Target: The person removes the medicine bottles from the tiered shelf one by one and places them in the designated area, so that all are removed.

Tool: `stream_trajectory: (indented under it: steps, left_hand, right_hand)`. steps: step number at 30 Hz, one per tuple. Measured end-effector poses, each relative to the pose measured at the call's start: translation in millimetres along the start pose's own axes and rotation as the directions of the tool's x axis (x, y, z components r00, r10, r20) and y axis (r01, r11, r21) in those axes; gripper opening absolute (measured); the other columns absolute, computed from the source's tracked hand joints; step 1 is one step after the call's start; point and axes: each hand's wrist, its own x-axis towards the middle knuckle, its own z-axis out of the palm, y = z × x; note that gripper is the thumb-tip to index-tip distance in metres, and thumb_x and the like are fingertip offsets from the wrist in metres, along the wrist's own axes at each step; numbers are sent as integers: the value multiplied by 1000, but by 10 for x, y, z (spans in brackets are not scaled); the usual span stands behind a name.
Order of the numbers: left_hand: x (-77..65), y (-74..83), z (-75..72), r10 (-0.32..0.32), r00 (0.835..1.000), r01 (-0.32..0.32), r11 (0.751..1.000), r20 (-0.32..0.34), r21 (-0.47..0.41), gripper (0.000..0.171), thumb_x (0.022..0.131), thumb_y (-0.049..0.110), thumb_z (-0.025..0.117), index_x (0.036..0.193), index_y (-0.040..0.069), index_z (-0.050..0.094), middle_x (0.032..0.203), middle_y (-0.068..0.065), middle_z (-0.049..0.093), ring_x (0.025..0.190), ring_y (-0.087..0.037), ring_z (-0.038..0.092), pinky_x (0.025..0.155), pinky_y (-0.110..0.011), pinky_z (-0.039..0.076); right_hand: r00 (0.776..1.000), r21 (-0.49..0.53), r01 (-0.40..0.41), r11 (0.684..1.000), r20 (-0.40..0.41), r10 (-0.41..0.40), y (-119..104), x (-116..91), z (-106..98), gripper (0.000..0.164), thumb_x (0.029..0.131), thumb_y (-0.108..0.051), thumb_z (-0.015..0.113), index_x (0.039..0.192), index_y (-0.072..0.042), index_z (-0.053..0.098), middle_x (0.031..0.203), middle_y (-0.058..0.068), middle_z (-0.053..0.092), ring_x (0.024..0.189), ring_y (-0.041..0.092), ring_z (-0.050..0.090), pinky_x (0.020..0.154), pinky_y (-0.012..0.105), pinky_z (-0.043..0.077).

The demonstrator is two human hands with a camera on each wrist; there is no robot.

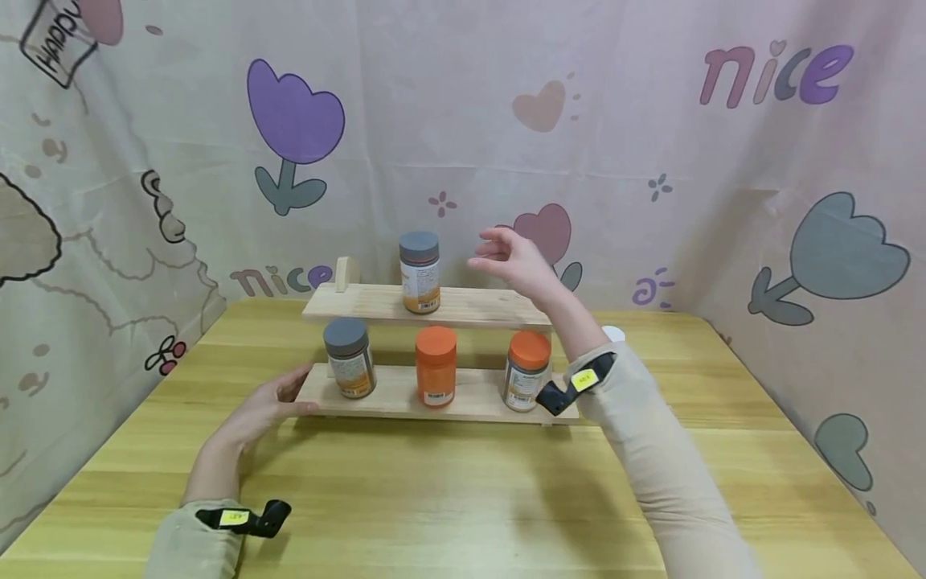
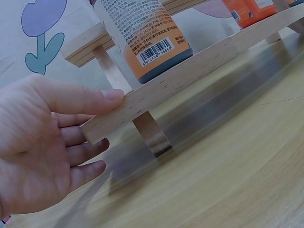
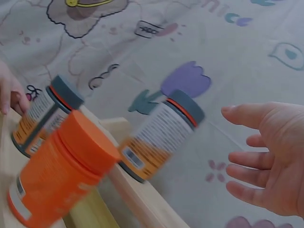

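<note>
Left hand (image 1: 264,410) grips rack (image 1: 477,391) at 8 o'clock, likely steadying; right hand (image 1: 522,267) unclenched, empty, 3 o'clock from upper jar (image 1: 419,275).

On the wood-grain table (image 1: 448,498) across the lower frame, a pale wooden two-tier shelf (image 1: 394,390) stands at centre, before a pale printed fabric backdrop (image 1: 434,104). Its lower board bears, left to right, a grey-lidded cylindrical jar (image 1: 350,362), an orange cylindrical jar (image 1: 436,368) and an orange-lidded cylindrical jar (image 1: 526,374), while a second grey-lidded cylindrical jar (image 1: 420,275) stands near the upper board's middle. The left hand (image 1: 264,408) is at the lower board's left end, thumb touching it; the right hand (image 1: 517,261) is above the upper board's right half, apart from the jar to its left.
</note>
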Motion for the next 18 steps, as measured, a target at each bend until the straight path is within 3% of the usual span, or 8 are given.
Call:
stream_trajectory:
  steps: [11, 18]
  left_hand:
    - [-15, -5, 8, -3, 1000, 3, 1000, -5, -6, 86, 85, 15, 67, 145, -7, 9, 148, -31, 10, 134, -48, 13, 106, -59, 16]
    - [-11, 15, 9, 10, 1000, -10, 1000, -3, 14, 85, 85, 16, 66, 145, -9, 10, 148, -31, 11, 133, -48, 14, 106, -58, 16]
  right_hand:
    - [999, -25, -46, 999, 6, 47, -31, 218, 444, 71, 83, -24, 70, 142, -7, 33, 131, 13, 49, 118, 23, 48, 94, 36, 45]
    - [996, -8, -78, 997, -43, 78, -43, 268, 619, 71, 83, -25, 70, 141, -8, 35, 129, 12, 51, 116, 23, 50, 93, 35, 46]
